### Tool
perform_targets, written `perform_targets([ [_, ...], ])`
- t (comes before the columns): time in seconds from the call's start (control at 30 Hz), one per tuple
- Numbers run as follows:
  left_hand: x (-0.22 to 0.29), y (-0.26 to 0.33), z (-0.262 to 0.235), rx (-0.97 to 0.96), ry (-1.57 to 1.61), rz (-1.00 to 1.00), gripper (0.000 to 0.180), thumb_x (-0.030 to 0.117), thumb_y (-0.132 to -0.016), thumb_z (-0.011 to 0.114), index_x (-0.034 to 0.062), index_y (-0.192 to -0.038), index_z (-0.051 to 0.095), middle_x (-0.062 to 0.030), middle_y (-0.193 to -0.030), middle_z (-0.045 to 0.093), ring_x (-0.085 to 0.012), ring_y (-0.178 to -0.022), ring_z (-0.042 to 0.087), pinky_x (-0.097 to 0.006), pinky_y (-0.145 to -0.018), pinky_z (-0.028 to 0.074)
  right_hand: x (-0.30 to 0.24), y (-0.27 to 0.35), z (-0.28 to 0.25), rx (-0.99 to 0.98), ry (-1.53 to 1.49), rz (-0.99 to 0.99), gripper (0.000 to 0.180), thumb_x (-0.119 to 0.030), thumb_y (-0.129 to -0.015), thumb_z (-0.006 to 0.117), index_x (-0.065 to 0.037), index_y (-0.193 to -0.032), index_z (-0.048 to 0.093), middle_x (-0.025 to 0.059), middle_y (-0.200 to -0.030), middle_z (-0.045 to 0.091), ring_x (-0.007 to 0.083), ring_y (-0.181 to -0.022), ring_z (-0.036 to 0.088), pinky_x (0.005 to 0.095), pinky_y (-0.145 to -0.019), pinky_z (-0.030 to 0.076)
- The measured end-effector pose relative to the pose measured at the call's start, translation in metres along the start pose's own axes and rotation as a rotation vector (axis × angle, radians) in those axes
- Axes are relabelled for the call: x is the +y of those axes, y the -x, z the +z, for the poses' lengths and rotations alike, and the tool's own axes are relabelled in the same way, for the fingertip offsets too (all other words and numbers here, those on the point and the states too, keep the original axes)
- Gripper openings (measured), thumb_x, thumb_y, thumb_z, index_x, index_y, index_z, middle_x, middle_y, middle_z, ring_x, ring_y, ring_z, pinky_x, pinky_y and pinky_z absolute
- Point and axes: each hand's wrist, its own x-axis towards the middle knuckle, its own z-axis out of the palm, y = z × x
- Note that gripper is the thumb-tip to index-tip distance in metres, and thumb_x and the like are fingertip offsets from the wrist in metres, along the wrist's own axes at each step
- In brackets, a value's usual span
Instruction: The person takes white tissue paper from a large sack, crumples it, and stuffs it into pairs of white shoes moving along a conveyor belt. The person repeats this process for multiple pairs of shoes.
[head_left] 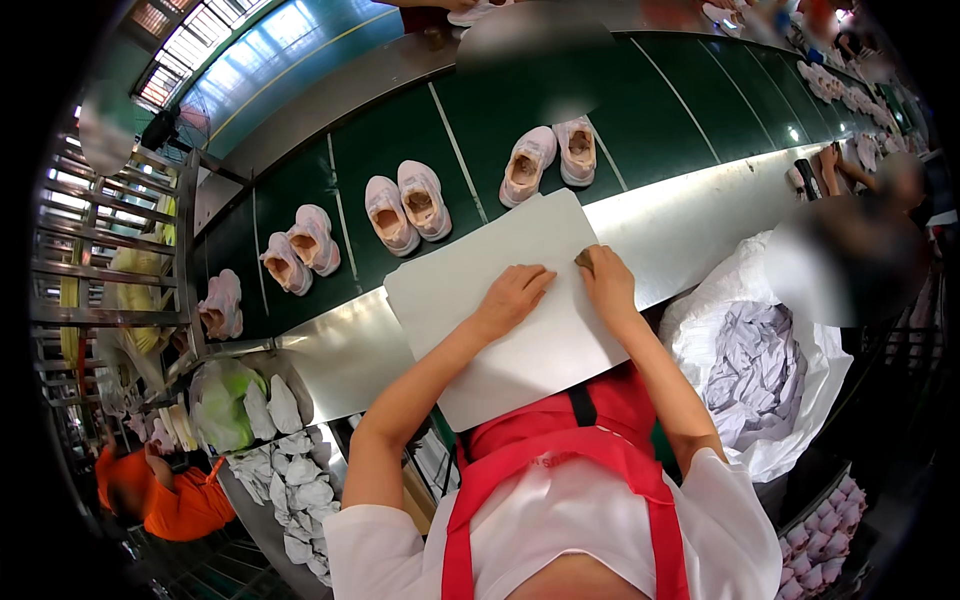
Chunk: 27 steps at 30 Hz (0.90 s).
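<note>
A large white board or stack of sheets (500, 250) lies tilted across the metal ledge in front of me, its near edge against my red apron. My left hand (512, 300) rests on its surface, fingers loosely extended to the right, with nothing seen in them. By the board's right edge, my right hand (609, 283) is closed around a small brownish piece (584, 259); its kind is too small to make out. Just past the far corner stands a pair of pale pink shoes (527, 165).
A green conveyor belt (660, 130) with white cross lines carries more pink shoe pairs (385, 215). To the right sits a white sack of crumpled paper (755, 370). Wads of paper (300, 490) fill a tray at left. A person in orange (180, 500) is at lower left; other people work across the belt.
</note>
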Motion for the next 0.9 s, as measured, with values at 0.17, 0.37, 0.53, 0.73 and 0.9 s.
perform_targets([
  [0.17, 0.006, -0.001, 0.002, -0.06, -0.104, -0.013, 0.021, 0.009, -0.074, 0.068, 0.009, -0.093, 0.059, -0.0038, -0.134, 0.048, -0.0251, -0.12, 0.046, -0.043, -0.1, 0.036, -0.021, 0.027, -0.005, -0.165, -0.186, -0.172, 0.028, -0.016, -0.08, 0.063, -0.002, -0.1, 0.051, 0.0188, -0.093, 0.059, 0.0374, -0.087, 0.058, 0.0431, -0.073, 0.047],
  [0.37, 0.019, -0.004, -0.016, -0.076, -0.104, 0.075, 0.013, 0.0, -0.07, 0.061, 0.0065, -0.077, 0.051, -0.0085, -0.076, 0.056, -0.0253, -0.096, 0.061, -0.056, -0.109, 0.024, -0.001, 0.0, -0.003, 0.022, -0.352, 0.031, 0.031, -0.025, -0.079, 0.06, -0.002, -0.096, 0.05, 0.0204, -0.088, 0.06, 0.0394, -0.085, 0.057, 0.0457, -0.073, 0.045],
  [0.53, 0.062, -0.043, -0.064, -0.286, 0.058, 0.06, 0.011, 0.002, -0.071, 0.063, 0.004, -0.068, 0.053, -0.0106, -0.058, 0.047, -0.0284, -0.055, 0.049, -0.039, -0.06, 0.043, 0.018, 0.009, 0.005, 0.39, -0.128, -0.162, 0.038, -0.019, -0.074, 0.064, -0.003, -0.108, 0.056, 0.0135, -0.092, 0.062, 0.0324, -0.083, 0.061, 0.041, -0.078, 0.049],
  [0.73, 0.088, -0.05, -0.09, -0.281, 0.098, -0.154, 0.014, 0.006, -0.077, 0.065, 0.0029, -0.069, 0.053, -0.0105, -0.055, 0.046, -0.0257, -0.052, 0.043, -0.037, -0.05, 0.034, 0.111, 0.103, -0.095, 0.909, -0.536, 0.418, 0.012, -0.01, -0.086, 0.057, -0.006, -0.096, 0.06, 0.0086, -0.076, 0.063, 0.0208, -0.067, 0.061, 0.0309, -0.065, 0.048],
  [0.9, 0.095, -0.061, -0.096, -0.242, 0.117, -0.208, 0.014, 0.006, -0.079, 0.064, 0.0021, -0.07, 0.054, -0.0099, -0.056, 0.045, -0.0243, -0.052, 0.041, -0.036, -0.049, 0.033, 0.301, 0.241, -0.061, 0.904, 0.191, 1.065, 0.051, -0.021, -0.073, 0.072, -0.003, -0.115, 0.049, 0.0155, -0.111, 0.056, 0.0322, -0.105, 0.053, 0.0407, -0.087, 0.043],
])
